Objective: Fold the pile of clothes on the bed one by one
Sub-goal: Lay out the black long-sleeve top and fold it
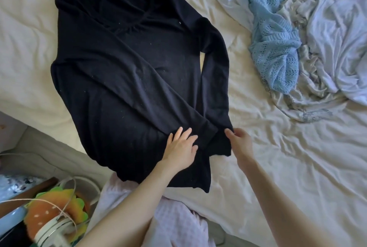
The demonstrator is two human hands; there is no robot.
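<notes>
A black long-sleeved V-neck sweater (127,72) lies flat on the cream bed (258,167), neck at the top. One sleeve is folded diagonally across its front, its cuff near the lower right hem. My left hand (181,148) rests flat with spread fingers on the sweater by that cuff. Just right of it, my right hand (239,141) pinches the edge of the other sleeve's cuff at the sweater's right side. A pile of unfolded clothes (321,34) lies at the upper right, with a light blue knit (274,48) on top of white and pale garments.
The bed's left edge runs diagonally at the lower left. Beyond it stand a colourful burger-shaped cushion (53,215), a white round object with cord, and a dark box. My pale pink clothing (174,225) shows at the bottom centre.
</notes>
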